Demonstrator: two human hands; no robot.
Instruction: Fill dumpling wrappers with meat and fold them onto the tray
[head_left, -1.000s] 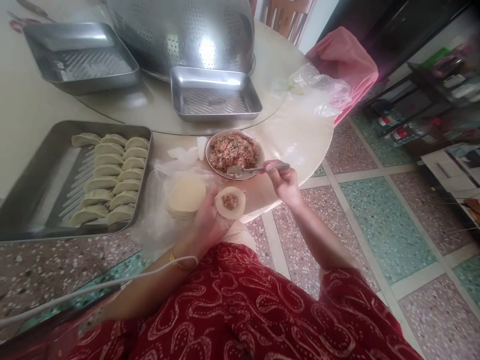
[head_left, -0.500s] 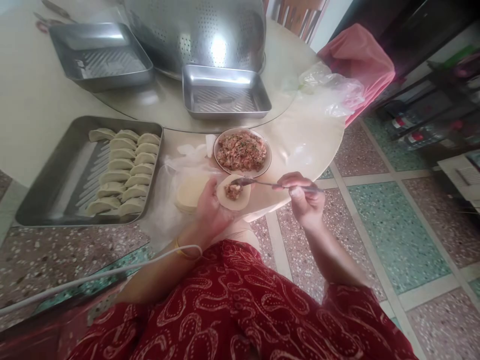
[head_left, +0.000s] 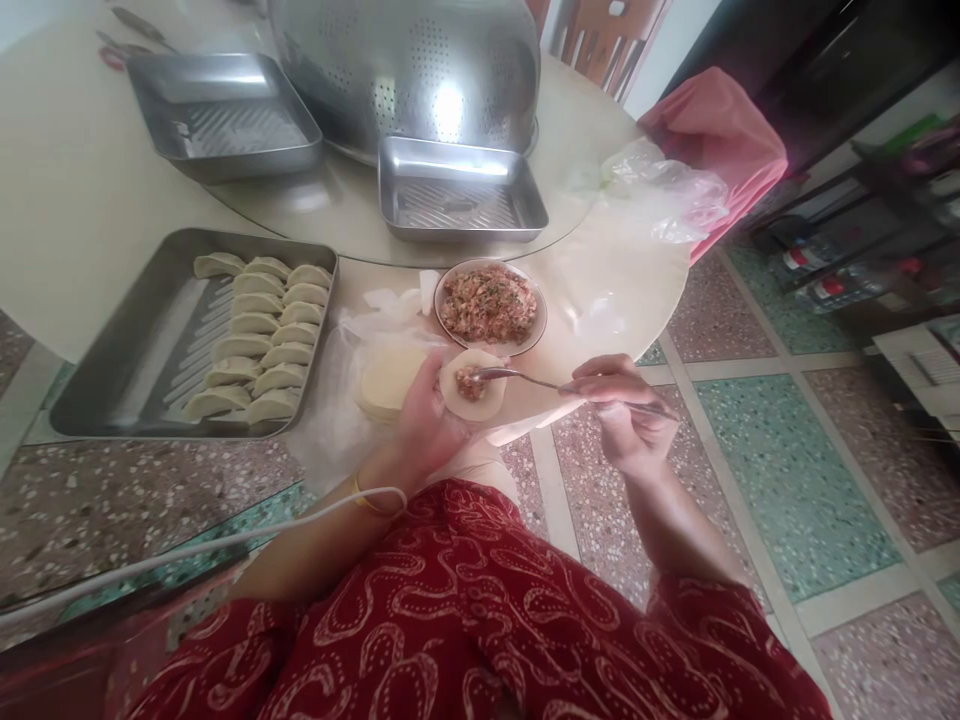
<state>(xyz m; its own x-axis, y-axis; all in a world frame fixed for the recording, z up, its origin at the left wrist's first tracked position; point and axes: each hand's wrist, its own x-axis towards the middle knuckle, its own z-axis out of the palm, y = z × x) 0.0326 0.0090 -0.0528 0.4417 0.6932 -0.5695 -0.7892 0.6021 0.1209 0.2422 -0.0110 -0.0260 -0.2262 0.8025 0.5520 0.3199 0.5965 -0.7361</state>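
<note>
My left hand [head_left: 427, 415] cradles a round dumpling wrapper [head_left: 487, 405], its thumb along the wrapper's left edge. A lump of meat filling [head_left: 470, 383] lies in the middle of the wrapper. My right hand [head_left: 626, 412] grips a metal spoon [head_left: 529, 377] by its handle, and the spoon's bowl touches the filling. Just beyond the wrapper stands a bowl of minced meat filling [head_left: 491, 303] with green bits in it. Left of my left hand is a stack of wrappers [head_left: 386, 380] on thin plastic.
At the left, a deep metal tray [head_left: 127, 345] holds two rows of folded dumplings [head_left: 255, 340]. Two smaller metal trays [head_left: 225, 145] [head_left: 463, 230] and a large perforated metal colander [head_left: 420, 75] stand farther back. A crumpled plastic bag [head_left: 667, 185] lies near the pink cloth [head_left: 724, 130].
My right hand has shifted slightly right and down with the spoon, whose bowl still touches the filling. The whole view has shifted a little.
</note>
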